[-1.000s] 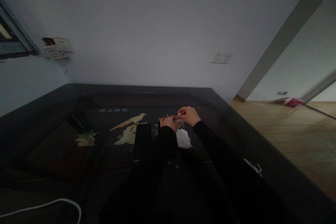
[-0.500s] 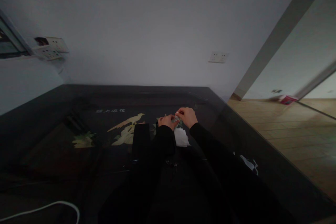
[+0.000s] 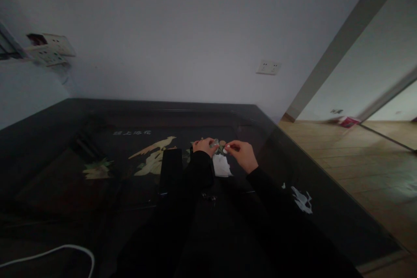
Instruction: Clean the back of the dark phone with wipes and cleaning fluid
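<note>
My left hand (image 3: 202,146) is closed on a small clear, shiny piece (image 3: 214,143) whose kind I cannot make out, just beyond a folded white paper (image 3: 222,167). To its right, my right hand (image 3: 243,155) pinches a tiny white bit (image 3: 225,150) between thumb and fingertips. A gap separates the two hands. The white paper lies on the dark glossy table (image 3: 107,208), close below both hands. Left of my left sleeve rests a flat black slab (image 3: 171,168), like a phone. Another dark flat object is partly hidden under that sleeve.
Crumpled white scraps (image 3: 302,200) lie near the table's right side. A small bunch of metal items (image 3: 209,196), perhaps keys, sits nearer me. A white cable (image 3: 65,246) curves at lower left. The wall (image 3: 169,43) with a socket (image 3: 268,67) borders the table's far edge.
My right hand has moved right, away from my left hand, with a tiny white bit in its fingertips. The left hand stays almost in place. The camera view has shifted slightly.
</note>
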A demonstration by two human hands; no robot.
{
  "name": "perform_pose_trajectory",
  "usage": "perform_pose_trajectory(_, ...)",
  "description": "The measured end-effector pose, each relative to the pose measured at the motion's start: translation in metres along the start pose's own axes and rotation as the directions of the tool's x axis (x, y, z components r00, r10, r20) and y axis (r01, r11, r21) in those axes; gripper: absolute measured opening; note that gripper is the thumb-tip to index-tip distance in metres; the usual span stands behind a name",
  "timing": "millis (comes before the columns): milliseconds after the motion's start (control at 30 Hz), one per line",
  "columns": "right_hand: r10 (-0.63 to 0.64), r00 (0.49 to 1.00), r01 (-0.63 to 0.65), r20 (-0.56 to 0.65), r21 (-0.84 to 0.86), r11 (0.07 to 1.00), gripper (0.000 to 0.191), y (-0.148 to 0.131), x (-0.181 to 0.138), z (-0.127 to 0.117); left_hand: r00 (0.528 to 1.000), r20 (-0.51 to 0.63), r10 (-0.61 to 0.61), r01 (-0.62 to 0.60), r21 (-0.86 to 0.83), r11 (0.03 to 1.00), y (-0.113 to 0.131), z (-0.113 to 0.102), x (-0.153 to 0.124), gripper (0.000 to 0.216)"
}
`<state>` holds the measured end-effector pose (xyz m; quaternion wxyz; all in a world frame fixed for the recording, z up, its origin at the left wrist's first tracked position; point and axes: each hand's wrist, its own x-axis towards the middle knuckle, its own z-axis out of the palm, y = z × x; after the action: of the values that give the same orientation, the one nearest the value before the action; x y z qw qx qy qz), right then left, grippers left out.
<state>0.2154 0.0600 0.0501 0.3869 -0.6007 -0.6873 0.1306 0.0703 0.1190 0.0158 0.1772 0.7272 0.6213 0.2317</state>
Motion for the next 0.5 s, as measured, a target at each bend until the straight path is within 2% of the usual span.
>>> perform_pose_trajectory(133,0.015,1.000,-0.016,-0.026,-0.047,0.999,0.016,0.006,-0.013,0.010,1.000,-0.007,0.009,-0.009,0.009,1.000,0.000,0.001,0.000,0.027)
perform_pose_trajectory(267,-0.004,1.000,0.003,-0.016,-0.079,0.997,0.015,-0.001,-0.011,0.004,1.000,-0.005,0.017,-0.017,0.017,1.000,-0.002,0.004,0.002,0.030)
perform_pose_trajectory(367,-0.017,1.000,0.016,-0.024,-0.071,0.997,0.014,-0.010,0.000,-0.006,1.000,-0.007,0.020,-0.020,0.016,1.000,-0.003,0.005,0.003,0.029)
perform_pose_trajectory(500,-0.039,0.995,0.033,-0.096,-0.062,0.998,0.018,-0.022,0.028,-0.013,1.000,-0.010,0.011,-0.011,0.013,1.000,-0.001,0.003,0.002,0.028)
